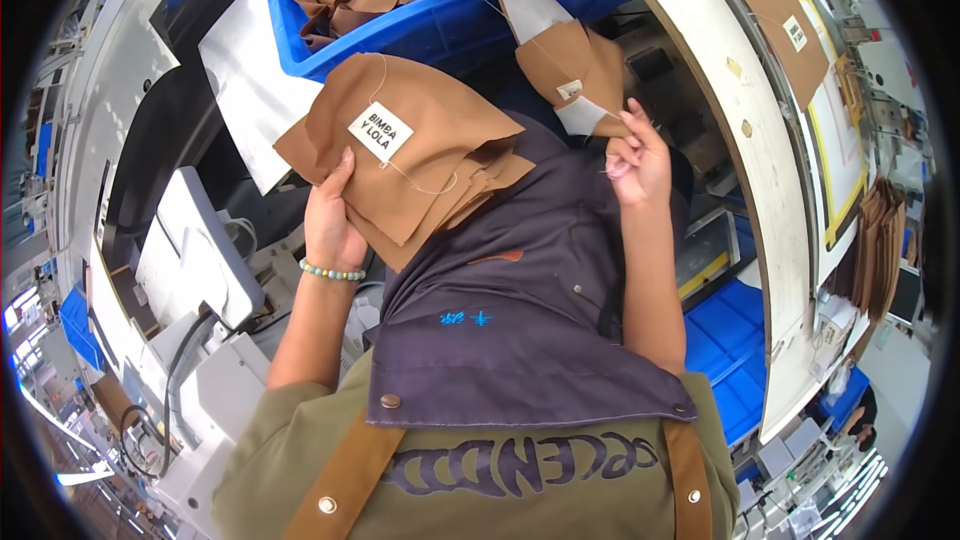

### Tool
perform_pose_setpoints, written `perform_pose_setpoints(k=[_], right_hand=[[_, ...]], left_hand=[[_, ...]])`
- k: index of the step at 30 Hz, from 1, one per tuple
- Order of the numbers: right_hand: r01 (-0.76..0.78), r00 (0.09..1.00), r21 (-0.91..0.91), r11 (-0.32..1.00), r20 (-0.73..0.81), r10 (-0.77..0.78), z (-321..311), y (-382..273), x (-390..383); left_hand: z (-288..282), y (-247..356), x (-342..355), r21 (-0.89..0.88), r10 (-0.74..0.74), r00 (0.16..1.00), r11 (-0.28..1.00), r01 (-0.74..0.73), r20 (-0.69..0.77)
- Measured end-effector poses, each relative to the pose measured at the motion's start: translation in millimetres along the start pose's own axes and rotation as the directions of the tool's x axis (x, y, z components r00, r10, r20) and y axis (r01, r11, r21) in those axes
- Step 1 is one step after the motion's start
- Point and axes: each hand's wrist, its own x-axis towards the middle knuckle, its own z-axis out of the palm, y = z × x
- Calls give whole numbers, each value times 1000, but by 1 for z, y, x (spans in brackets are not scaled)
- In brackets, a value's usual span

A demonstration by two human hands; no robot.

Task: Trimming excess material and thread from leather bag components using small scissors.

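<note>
My left hand (333,222) holds a stack of brown fabric or leather pieces (440,165), its thumb lying on the top piece beside a white label (380,132) with a loose thread. My right hand (638,165) is curled around a small pinkish object (620,169), too small to make out, with a thin tip poking out. Its raised fingers are at the lower edge of a second brown piece (570,70) with white patches, which hangs by the bin; whether they grip it is unclear. A thread runs over that piece.
A blue plastic bin (295,35) of brown pieces is at the top. A white-edged table (750,200) curves along the right, with another brown piece (760,10) and hanging brown strips (865,250). Blue trays (715,360) sit beneath. White machinery (215,390) is at left; a person (860,420) appears far right.
</note>
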Motion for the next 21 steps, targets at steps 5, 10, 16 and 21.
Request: perform_pose_setpoints(k=[5,10,16,21], right_hand=[[-395,919,595,700,258,300,30,-40,-51],[-105,994,-319,942,-34,99,-19,-1,-35],[214,947,-885,413,85,-309,-75,24,-8],[617,733,-784,-62,602,-317,10,-6,-7]], left_hand=[[-9,5,2,-13,-30,1000,999,30,-2],[-5,0,5,-15,-53,998,998,54,22],[-6,-2,7,-29,-147,987,988,149,63],[-2,-4,5,1,-134,991,991,134,20]])
